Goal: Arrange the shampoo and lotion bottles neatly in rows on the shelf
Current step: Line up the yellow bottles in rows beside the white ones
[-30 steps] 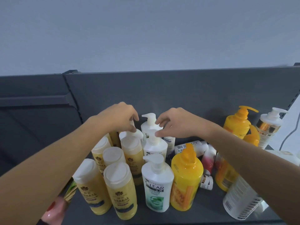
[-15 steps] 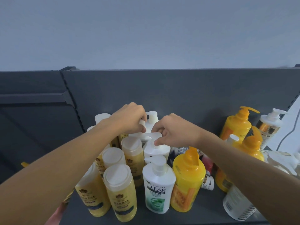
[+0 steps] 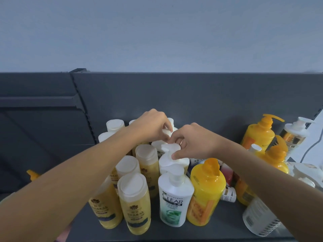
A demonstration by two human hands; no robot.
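Several pale yellow bottles with white flat caps [image 3: 134, 201] stand in rows at the left of the dark shelf [image 3: 218, 222]. A line of white pump bottles runs back from the front CLEAR bottle [image 3: 174, 198]. My left hand [image 3: 150, 125] pinches the pump head of a rear white pump bottle [image 3: 166, 132]. My right hand [image 3: 194, 142] grips the pump head of the second white pump bottle [image 3: 170, 158], thumb on its collar. An orange-yellow pump bottle [image 3: 206, 191] stands right of the CLEAR bottle.
More orange pump bottles [image 3: 258, 133] and a white-and-gold pump bottle [image 3: 293, 135] stand at the right rear. Small bottles [image 3: 228, 193] lie on their sides behind the orange one. A large white bottle [image 3: 258, 215] leans at the front right. The grey back panel [image 3: 192, 95] rises behind.
Both hands have closed in on the white pump heads, coming nearer each other. The view has shifted so more capped yellow bottles show behind my left arm.
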